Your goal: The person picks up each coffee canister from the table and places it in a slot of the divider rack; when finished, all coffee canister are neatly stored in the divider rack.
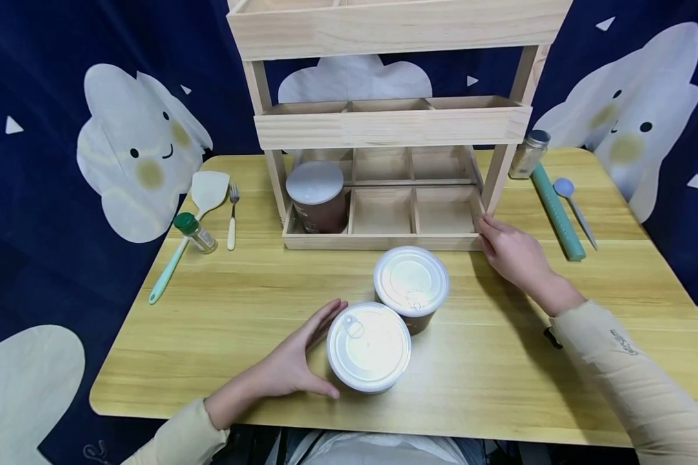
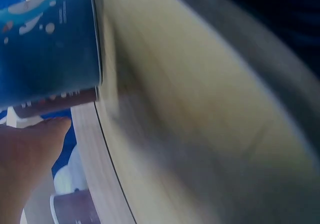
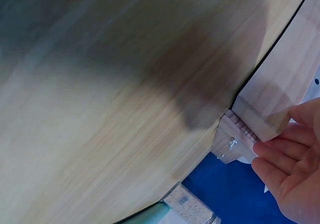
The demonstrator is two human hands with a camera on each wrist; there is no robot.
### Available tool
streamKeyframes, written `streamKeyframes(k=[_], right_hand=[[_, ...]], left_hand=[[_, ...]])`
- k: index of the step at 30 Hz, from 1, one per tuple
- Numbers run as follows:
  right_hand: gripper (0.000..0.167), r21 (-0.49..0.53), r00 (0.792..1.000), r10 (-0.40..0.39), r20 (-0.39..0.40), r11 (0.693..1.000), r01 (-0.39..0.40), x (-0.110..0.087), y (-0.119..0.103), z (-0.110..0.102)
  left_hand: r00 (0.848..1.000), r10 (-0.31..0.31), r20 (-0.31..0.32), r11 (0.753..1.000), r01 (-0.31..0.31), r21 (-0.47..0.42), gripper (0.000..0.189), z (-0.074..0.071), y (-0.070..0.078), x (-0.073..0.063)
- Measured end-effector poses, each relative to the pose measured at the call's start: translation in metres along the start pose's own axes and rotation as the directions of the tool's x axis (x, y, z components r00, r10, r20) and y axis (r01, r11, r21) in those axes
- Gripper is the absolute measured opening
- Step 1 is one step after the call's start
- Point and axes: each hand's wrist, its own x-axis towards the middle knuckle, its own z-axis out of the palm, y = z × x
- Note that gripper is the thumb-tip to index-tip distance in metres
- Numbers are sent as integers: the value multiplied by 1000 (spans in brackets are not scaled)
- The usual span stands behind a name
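Note:
Near the table's front edge stands a canister with a white lid and pull ring; its wall shows blue in the left wrist view. My left hand is at its left side, thumb and fingers spread apart around that side. Just behind is a second canister, brown below its pale lid. With the right hand I pinch the lower right front corner of the wooden shelf rack. In the right wrist view the thumb is on one face of the corner board, fingers on the other.
A brown canister sits in the rack's bottom left compartment. Left of the rack lie a spatula, a fork and a green-capped spice jar. To its right are another jar, a green stick and a blue spoon.

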Motion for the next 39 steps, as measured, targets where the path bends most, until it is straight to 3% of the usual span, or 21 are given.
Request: streamKeyframes(k=[6, 11, 14, 23, 39], right_hand=[[29, -1, 1000, 15, 14, 1000, -15, 1, 0, 0], [30, -2, 999, 22, 27, 1000, -22, 1, 0, 1], [30, -4, 999, 23, 26, 1000, -23, 1, 0, 1], [33, -8, 1000, 25, 8, 1000, -25, 0, -1, 1], [31, -2, 1000, 22, -9, 1000, -22, -1, 1, 6]], left_hand=[[1000, -6, -15, 1000, 6, 20, 129, 4, 3, 6], [999, -42, 5, 995, 41, 88, 131, 5, 3, 11], [998, -61, 23, 995, 58, 84, 130, 7, 2, 15], [995, 55, 82, 998, -54, -15, 126, 14, -3, 26], [992, 87, 89, 995, -90, 33, 121, 14, -8, 30]])
